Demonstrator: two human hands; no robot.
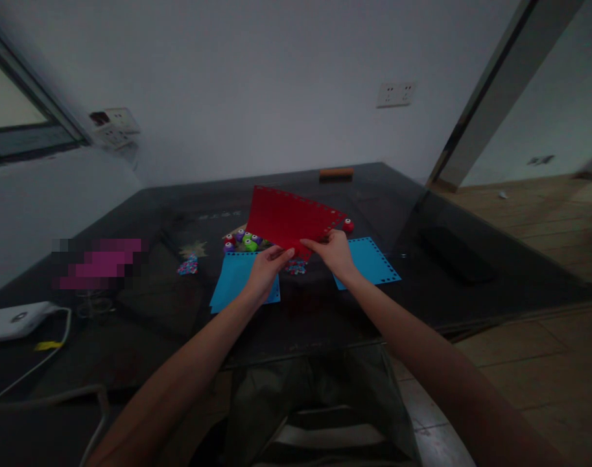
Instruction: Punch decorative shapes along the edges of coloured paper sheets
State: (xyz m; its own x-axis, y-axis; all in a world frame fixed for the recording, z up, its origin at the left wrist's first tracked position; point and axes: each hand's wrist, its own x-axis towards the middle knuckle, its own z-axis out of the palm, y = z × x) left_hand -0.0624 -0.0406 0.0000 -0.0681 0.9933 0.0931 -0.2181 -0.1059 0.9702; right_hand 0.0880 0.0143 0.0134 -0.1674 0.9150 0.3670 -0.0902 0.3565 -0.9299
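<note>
I hold a red sheet (290, 217) with punched holes along its edges, raised and tilted above the dark table (179, 311). My left hand (268, 268) pinches its lower edge and my right hand (335, 251) grips the same edge just to the right. Under my left hand lies a blue punched sheet (232, 282); another blue sheet (373, 259) lies right of my right hand. Behind the red sheet sit several small coloured punches (244, 241), and a red one (348, 225) shows at its right corner.
Small heaps of paper bits (189, 264) lie left of the blue sheet. A white device (13, 320) with a cable rests at the table's left edge, an orange bar (336, 173) at the far edge, a dark flat object (454, 253) on the right.
</note>
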